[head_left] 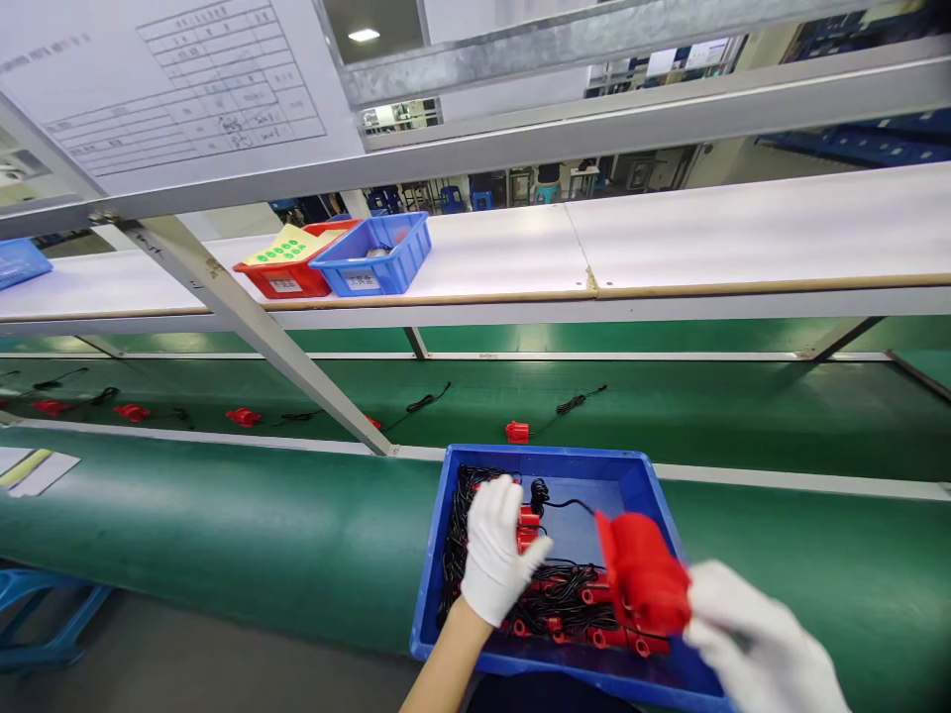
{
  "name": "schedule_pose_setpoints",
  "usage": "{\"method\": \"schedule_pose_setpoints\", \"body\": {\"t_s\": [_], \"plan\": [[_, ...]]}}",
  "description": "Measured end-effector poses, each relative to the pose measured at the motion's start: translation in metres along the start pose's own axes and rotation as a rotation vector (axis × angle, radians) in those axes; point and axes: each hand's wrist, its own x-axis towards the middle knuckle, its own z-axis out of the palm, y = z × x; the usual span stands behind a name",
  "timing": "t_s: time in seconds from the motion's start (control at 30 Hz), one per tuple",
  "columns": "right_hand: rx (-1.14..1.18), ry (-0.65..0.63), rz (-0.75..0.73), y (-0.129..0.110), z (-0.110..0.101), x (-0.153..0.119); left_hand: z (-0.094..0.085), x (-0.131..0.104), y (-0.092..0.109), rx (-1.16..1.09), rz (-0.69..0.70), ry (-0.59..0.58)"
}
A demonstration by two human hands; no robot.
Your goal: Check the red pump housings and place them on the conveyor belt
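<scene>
A blue bin point(550, 461) stands on the green bench, partly filled with red parts point(613, 638) and bundled black cables point(569, 604). My left hand point(494, 550), in a white glove, is over the bin's left part with thumb and fingers apart, beside some red parts. In my right hand point(758, 634), also gloved and blurred, is a red part point(645, 574), raised over the bin's right side. A black cable runs from near this red part to a small coil in the bin. Bare blue floor shows at the bin's upper middle.
Behind the bin, a green belt point(713, 416) carries several spaced red parts with cables. A slanted metal post point(260, 332) rises left of the bin. On the white shelf point(505, 248) are a red bin point(297, 280) and a small blue bin point(405, 259). A blue stool point(55, 634) is at lower left.
</scene>
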Motion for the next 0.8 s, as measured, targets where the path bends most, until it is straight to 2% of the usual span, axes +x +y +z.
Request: {"method": "schedule_pose_setpoints", "body": {"t_s": [0.07,0.1,0.2,0.3,0.37,0.43,0.5,0.57,0.67,0.73,0.8], "plan": [[-0.101,0.158,0.206,0.032,-0.028,0.03,0.008,-0.013,-0.036,0.186,-0.259,-0.007],[-0.162,0.195,0.306,0.049,-0.046,0.049,0.012,-0.022,-0.055,0.259,-0.38,-0.025],[-0.377,0.273,0.455,0.1,-0.108,0.103,0.016,-0.048,-0.101,0.35,-0.681,-0.218],[-0.612,0.313,0.454,0.149,-0.153,0.148,0.015,-0.06,-0.117,0.283,-0.844,-0.364],[-0.702,0.239,0.429,0.179,-0.162,0.171,0.013,-0.06,-0.116,0.25,-0.903,-0.387],[-0.719,0.115,0.423,0.21,-0.152,0.191,0.013,-0.057,-0.113,0.244,-0.95,-0.396],[-0.694,-0.026,0.439,0.239,-0.126,0.208,0.015,-0.055,-0.113,0.252,-0.985,-0.401],[-0.673,-0.15,0.466,0.264,-0.088,0.219,0.017,-0.055,-0.115,0.262,-1.014,-0.406],[-0.647,-0.317,0.519,0.292,-0.019,0.223,0.019,-0.058,-0.118,0.273,-1.033,-0.403],[-0.623,-0.404,0.553,0.301,0.022,0.218,0.019,-0.058,-0.117,0.276,-1.051,-0.396],[-0.594,-0.461,0.584,0.304,0.052,0.214,0.018,-0.056,-0.114,0.27,-1.068,-0.39]]}}
